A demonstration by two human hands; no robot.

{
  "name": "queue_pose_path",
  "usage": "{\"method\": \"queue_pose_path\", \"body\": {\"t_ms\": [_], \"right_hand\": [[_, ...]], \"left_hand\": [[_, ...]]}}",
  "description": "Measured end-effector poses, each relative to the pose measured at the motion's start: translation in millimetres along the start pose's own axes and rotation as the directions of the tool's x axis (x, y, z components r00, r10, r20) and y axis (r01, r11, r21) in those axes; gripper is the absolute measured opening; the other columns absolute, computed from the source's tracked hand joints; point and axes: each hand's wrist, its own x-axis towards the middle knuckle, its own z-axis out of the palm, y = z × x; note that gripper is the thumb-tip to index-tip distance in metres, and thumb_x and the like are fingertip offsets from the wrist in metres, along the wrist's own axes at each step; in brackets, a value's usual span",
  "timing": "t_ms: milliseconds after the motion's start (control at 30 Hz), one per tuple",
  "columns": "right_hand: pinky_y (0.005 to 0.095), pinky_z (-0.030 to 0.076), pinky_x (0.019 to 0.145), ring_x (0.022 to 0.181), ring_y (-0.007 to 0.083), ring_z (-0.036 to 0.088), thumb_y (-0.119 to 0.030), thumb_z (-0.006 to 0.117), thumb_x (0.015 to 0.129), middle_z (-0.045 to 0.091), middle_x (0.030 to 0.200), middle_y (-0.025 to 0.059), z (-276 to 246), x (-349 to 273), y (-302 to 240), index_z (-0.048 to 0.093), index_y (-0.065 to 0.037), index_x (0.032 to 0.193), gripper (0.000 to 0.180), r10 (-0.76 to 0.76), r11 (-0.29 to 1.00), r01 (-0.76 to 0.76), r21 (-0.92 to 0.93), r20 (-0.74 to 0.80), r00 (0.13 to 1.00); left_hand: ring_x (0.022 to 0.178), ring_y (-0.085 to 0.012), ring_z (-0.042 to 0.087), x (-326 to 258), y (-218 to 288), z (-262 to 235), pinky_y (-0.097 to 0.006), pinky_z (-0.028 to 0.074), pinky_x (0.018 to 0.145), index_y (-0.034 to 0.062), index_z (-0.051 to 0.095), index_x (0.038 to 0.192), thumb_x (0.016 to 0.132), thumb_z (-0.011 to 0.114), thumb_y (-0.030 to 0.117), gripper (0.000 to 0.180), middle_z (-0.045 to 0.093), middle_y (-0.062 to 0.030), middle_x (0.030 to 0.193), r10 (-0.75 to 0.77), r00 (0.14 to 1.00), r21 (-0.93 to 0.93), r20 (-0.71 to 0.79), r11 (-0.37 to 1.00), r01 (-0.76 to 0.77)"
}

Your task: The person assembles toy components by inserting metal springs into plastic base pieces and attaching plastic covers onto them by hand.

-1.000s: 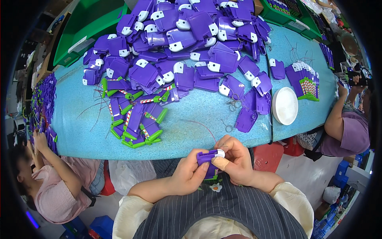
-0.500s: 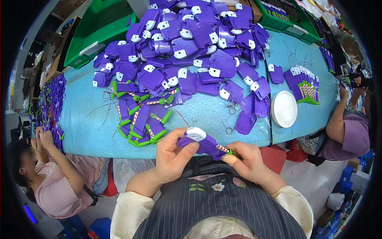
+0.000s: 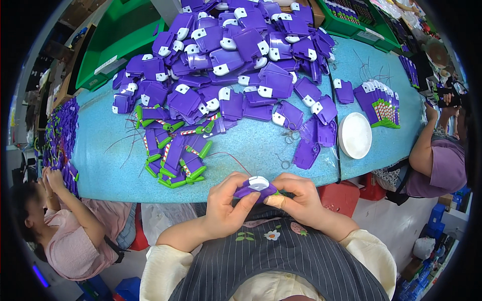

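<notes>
My left hand (image 3: 227, 206) and my right hand (image 3: 300, 201) meet at the table's near edge, both closed on one purple plastic casing with a white corner (image 3: 259, 184). The casing is tipped so its white end faces up. My fingers hide most of its body, and a bit of green shows beside the right fingers. A tan wrap covers my right thumb. A thin red wire (image 3: 236, 159) runs up and left from the casing. Beyond my left hand lie purple pieces with green ends and red-and-white striped strips (image 3: 173, 155).
A large heap of purple casings (image 3: 241, 50) covers the far table. At right stand a white bowl (image 3: 355, 135) and a fanned stack of finished-looking pieces (image 3: 379, 105). Green bins (image 3: 108, 65) flank the back. One person (image 3: 75, 231) sits left, another (image 3: 442, 165) right.
My hands have come closer together, and the casing has turned from lying lengthwise to white end up. The striped strip and most of the green end are now hidden.
</notes>
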Motion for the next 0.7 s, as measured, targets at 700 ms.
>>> {"method": "queue_pose_path", "body": {"t_ms": [700], "right_hand": [[0.0328, 0.045, 0.064, 0.07, 0.0209, 0.055, -0.013, 0.07, 0.076, 0.06, 0.079, 0.0096, -242, 39, 52, 0.06, 0.001, 0.097, 0.027, -0.354, 0.668, -0.269, -0.694, -0.615, 0.705]], "left_hand": [[0.102, -0.0344, 0.054, 84, 22, -100, -0.04, 0.041, 0.091, -0.0038, 0.052, 0.112, 0.068, 0.069, 0.007, 0.048, 0.055, -0.0216, 0.111, 0.209, 0.964, 0.854, -0.165, 0.519, 0.034]]}}
